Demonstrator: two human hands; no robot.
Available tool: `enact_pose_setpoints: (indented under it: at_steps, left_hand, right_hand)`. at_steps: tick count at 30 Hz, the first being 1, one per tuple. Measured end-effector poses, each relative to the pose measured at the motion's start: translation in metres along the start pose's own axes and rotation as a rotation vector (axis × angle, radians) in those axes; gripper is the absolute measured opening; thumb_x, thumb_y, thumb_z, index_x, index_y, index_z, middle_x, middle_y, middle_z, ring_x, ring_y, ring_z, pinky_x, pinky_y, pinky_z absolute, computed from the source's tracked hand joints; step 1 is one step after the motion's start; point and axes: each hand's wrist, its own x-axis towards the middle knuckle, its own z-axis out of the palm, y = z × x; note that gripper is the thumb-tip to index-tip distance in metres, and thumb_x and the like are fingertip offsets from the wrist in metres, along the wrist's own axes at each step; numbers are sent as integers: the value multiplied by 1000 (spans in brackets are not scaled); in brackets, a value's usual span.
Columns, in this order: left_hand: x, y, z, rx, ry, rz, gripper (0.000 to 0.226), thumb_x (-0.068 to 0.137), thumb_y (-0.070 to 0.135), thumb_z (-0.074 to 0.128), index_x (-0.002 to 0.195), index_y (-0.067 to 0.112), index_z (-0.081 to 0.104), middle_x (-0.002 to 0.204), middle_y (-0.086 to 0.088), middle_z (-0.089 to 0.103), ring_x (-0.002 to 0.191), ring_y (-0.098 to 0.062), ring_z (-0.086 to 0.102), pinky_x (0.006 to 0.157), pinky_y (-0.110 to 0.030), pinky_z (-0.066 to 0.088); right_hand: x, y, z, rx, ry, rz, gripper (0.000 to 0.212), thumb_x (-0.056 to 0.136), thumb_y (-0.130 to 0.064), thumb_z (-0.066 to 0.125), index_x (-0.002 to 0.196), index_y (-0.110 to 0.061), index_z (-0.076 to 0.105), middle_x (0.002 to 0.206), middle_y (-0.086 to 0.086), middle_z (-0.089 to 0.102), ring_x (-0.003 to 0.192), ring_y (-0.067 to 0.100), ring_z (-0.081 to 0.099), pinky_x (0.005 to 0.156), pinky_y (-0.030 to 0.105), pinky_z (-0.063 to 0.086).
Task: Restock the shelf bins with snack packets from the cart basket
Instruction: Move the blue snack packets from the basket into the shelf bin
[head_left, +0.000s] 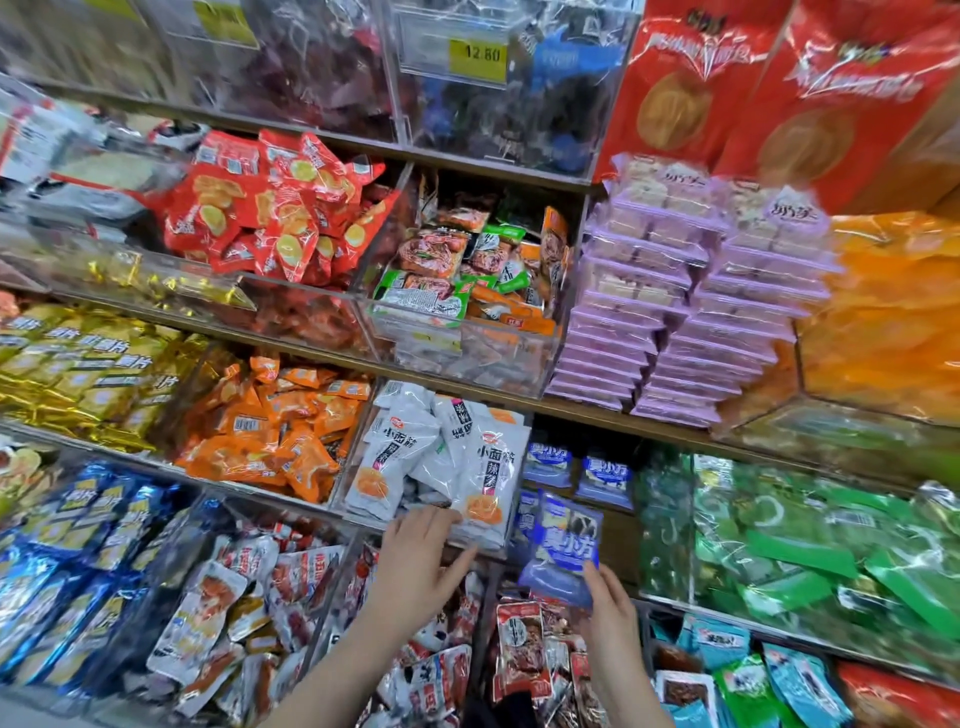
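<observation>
Pinching a blue snack packet (566, 540) in my right grip (610, 605) to join matching packets (605, 475) just above; my left grip (415, 564), fingers (436, 519) apart, steadies white packets (485, 467).

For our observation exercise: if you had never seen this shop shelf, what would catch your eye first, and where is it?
Low in the middle, two hands work at the bins: the right hand holds up a blue packet, and the left hand touches the front of the bin of white packets. At top right are big red bags, with stacked purple packs beneath them.
</observation>
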Motion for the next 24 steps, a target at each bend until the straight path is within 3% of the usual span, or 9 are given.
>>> enact_pose_setpoints:
  at_steps: [4, 8, 10, 12, 14, 16, 17, 21, 24]
  left_hand:
    - [0, -7, 8, -55, 17, -30, 30, 82, 36, 61, 107, 21, 61, 94, 8, 57, 91, -15, 57, 83, -30, 37]
    - [0, -13, 12, -65, 13, -39, 24, 82, 33, 61, 102, 21, 61, 93, 7, 57, 90, -15, 56, 82, -29, 36]
    - [-1, -14, 14, -38, 13, -15, 19, 81, 30, 59, 97, 19, 62, 91, 6, 57, 88, -17, 57, 79, -28, 38]
    - [-2, -15, 15, -25, 27, -4, 19, 81, 30, 56, 95, 19, 63, 91, 6, 57, 87, -16, 56, 78, -27, 37]
    - [-2, -16, 18, -20, 46, 6, 18, 80, 30, 55, 94, 20, 63, 90, 8, 57, 86, -14, 56, 77, -26, 35]
    - [-3, -17, 20, -19, 60, 15, 17, 80, 28, 56, 94, 21, 63, 90, 9, 56, 86, -12, 54, 79, -23, 31]
    - [-3, -17, 20, -18, 63, 16, 18, 80, 29, 54, 94, 22, 63, 89, 10, 56, 86, -11, 53, 80, -22, 29]
    - [-4, -18, 21, -24, 58, 7, 21, 80, 32, 49, 94, 23, 62, 89, 12, 55, 85, -9, 51, 79, -24, 33]
    - [-4, -19, 20, -34, 48, 9, 19, 80, 30, 53, 95, 23, 62, 90, 11, 55, 85, -9, 51, 80, -24, 32]
  right_hand:
    - [28, 8, -25, -29, 157, 87, 25, 94, -28, 56, 109, -8, 55, 93, 13, 53, 71, 23, 48, 65, 37, 41]
    - [45, 18, -40, 192, 204, 213, 11, 93, -14, 56, 102, -8, 53, 97, 12, 55, 79, 22, 54, 68, 28, 48]
    - [50, 26, -45, 341, 204, 196, 16, 93, -4, 53, 107, -11, 52, 112, 14, 53, 94, 22, 57, 79, 28, 48]
    - [48, 34, -50, 331, 228, 132, 20, 93, 3, 51, 103, -13, 54, 117, 17, 50, 88, 15, 62, 74, 23, 50]
    - [42, 43, -52, 78, 210, 82, 22, 91, 2, 53, 112, -5, 55, 118, 22, 55, 87, 22, 64, 77, 28, 52]
    - [35, 51, -53, -308, 213, 11, 36, 91, -4, 57, 126, 2, 51, 123, 24, 56, 105, 36, 57, 91, 43, 46]
    - [31, 53, -52, -470, 231, -43, 40, 90, -5, 58, 129, 0, 50, 125, 22, 55, 111, 36, 54, 97, 44, 42]
    - [26, 50, -43, -1065, 108, -453, 43, 87, -11, 59, 130, -15, 51, 131, 4, 46, 122, 23, 45, 103, 34, 38]
    - [36, 42, -36, -1351, 18, -545, 58, 90, -22, 56, 144, -23, 33, 149, -6, 26, 138, 15, 25, 114, 29, 26]
